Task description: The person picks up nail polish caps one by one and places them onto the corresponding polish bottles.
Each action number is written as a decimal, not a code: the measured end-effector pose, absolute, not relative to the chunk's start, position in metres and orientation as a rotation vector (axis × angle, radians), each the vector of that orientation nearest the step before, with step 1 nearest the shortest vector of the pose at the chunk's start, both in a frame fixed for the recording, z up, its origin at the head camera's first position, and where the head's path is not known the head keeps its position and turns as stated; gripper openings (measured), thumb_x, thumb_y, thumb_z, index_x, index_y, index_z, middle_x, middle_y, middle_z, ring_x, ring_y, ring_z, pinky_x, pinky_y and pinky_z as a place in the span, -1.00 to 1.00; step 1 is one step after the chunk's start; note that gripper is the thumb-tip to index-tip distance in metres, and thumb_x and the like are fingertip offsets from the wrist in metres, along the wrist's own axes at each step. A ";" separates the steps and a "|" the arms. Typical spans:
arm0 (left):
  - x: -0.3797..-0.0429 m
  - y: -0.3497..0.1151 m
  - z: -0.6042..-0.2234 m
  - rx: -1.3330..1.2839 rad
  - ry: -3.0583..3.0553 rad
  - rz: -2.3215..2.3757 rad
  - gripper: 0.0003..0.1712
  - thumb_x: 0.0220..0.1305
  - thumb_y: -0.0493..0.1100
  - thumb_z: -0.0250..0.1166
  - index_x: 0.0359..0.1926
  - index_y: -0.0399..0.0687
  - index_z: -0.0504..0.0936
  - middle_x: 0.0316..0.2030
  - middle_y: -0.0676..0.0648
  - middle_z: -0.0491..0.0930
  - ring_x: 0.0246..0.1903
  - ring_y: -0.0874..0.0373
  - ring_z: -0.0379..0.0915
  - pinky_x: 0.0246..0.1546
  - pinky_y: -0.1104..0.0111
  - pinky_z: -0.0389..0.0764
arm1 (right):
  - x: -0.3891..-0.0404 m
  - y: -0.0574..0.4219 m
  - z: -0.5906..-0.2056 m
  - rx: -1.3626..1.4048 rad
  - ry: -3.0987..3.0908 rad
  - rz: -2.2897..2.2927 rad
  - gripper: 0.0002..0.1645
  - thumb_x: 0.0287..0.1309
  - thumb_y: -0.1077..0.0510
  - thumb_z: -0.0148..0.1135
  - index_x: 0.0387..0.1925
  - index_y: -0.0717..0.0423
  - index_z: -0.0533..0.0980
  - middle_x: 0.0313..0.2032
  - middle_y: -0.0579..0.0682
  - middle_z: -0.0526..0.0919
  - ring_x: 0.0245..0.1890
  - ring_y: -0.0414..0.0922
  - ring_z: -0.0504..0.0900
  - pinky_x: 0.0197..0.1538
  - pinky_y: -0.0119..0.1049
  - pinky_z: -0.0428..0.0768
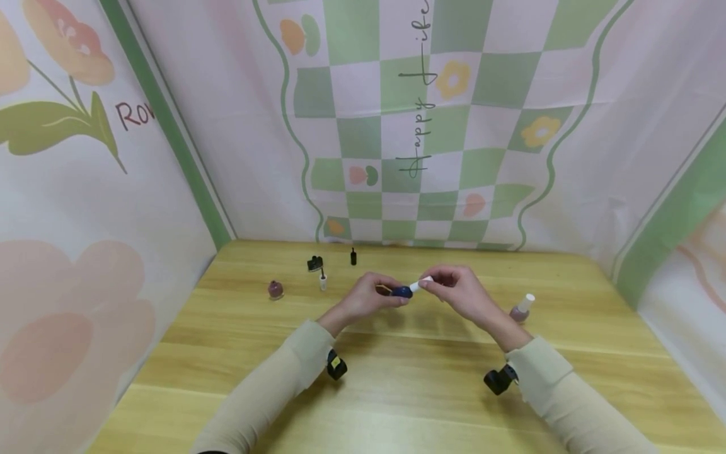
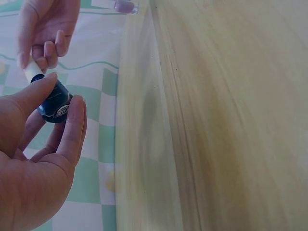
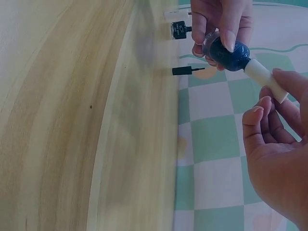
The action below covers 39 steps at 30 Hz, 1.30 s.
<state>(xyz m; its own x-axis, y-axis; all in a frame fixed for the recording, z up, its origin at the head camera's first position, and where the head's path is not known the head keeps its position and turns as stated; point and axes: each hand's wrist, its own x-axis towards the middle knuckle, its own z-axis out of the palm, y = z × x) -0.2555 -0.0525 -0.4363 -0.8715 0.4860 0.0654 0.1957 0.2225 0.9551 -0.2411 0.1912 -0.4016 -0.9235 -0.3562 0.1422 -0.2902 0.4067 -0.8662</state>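
Note:
A dark blue nail polish bottle (image 1: 402, 292) is pinched between the thumb and fingers of my left hand (image 1: 368, 295). It lies tilted above the table, and part of a round label shows in the left wrist view. At its neck sits a white cap (image 3: 264, 79), which my right hand (image 1: 456, 290) grips by the far end with thumb and fingertips. Cap and neck meet in the right wrist view; how tightly the cap is screwed cannot be seen. Right of the hands, partly behind the right wrist, stands a mauve nail polish bottle (image 1: 518, 314) with a white cap.
Back left on the wooden table (image 1: 397, 391) are an uncapped purple polish bottle (image 1: 275, 290), a black bottle (image 1: 314, 263), a white brush cap (image 1: 323, 282) and a black brush cap (image 1: 353, 258). A patterned curtain (image 1: 408, 214) hangs behind the table's far edge.

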 end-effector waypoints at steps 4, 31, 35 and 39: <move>-0.256 -0.052 -0.437 0.650 2.248 1.701 -0.79 0.26 -0.19 0.49 -0.09 -0.12 0.78 -0.16 -0.05 0.76 -0.22 0.13 0.69 -0.01 0.04 0.71 | -0.241 0.191 -0.402 -0.597 2.584 -1.562 -0.72 0.39 -0.04 0.32 -0.05 0.04 0.69 -0.39 0.11 0.60 -0.49 -0.07 0.46 -0.47 -0.30 0.46; -0.254 -0.056 -0.437 0.678 2.287 1.613 -0.72 0.26 -0.22 0.47 0.00 -0.06 0.77 -0.09 -0.04 0.74 -0.17 0.14 0.67 -0.07 0.29 0.71 | -0.243 0.195 -0.391 -0.646 2.648 -1.415 -0.74 0.38 0.02 0.33 -0.17 0.15 0.70 -0.43 0.00 0.65 -0.48 -0.12 0.52 -0.47 -0.33 0.50; -0.253 -0.055 -0.436 0.686 2.306 1.598 -0.73 0.28 -0.28 0.45 0.01 -0.12 0.76 -0.08 -0.08 0.74 -0.15 0.11 0.66 -0.10 0.35 0.70 | -0.243 0.195 -0.390 -0.663 2.685 -1.364 -0.73 0.38 -0.01 0.33 -0.25 0.13 0.71 -0.48 0.00 0.64 -0.53 -0.13 0.50 -0.50 -0.32 0.50; -0.248 -0.054 -0.431 0.675 2.307 1.595 -0.74 0.28 -0.30 0.44 0.00 -0.17 0.75 -0.08 -0.11 0.74 -0.14 0.06 0.67 -0.08 0.31 0.70 | -0.242 0.196 -0.389 -0.672 2.688 -1.340 -0.68 0.36 -0.01 0.35 -0.11 0.19 0.68 -0.39 0.01 0.69 -0.46 -0.11 0.59 -0.43 -0.27 0.60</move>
<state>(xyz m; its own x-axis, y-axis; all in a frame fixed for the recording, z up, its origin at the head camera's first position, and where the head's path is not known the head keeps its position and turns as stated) -0.2483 -0.0541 -0.4308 -0.8595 0.5086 0.0508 0.2272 0.2912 0.9293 -0.2422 0.1962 -0.3893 -0.9029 -0.4083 0.1343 -0.3531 0.5262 -0.7736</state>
